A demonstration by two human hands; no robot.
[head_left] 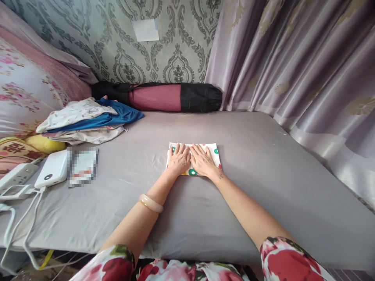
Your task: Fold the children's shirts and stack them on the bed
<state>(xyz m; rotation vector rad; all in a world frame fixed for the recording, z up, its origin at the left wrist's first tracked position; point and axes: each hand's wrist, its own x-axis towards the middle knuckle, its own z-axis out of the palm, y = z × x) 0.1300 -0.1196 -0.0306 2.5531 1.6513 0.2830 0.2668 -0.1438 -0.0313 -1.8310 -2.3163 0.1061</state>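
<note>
A folded white cloth (215,158) with green, red and yellow prints lies flat on the grey sheet, in the middle of the view. My left hand (179,159) rests palm down on its left half, fingers stretched out and pointing away from me. Beside it, my right hand (202,159) presses flat on the other half with its fingers a little spread. The two hands nearly meet at the cloth's centre and cover much of it. A pale bangle (150,203) circles my left forearm.
The bed (249,187) carries a pile of clothes (84,119) at the back left. A black and pink rolled bag (155,97) lies along the wall. At left are a power strip (17,175), a white power bank (53,168) with cables and a blurred packet (84,166). Curtains (278,70) hang right.
</note>
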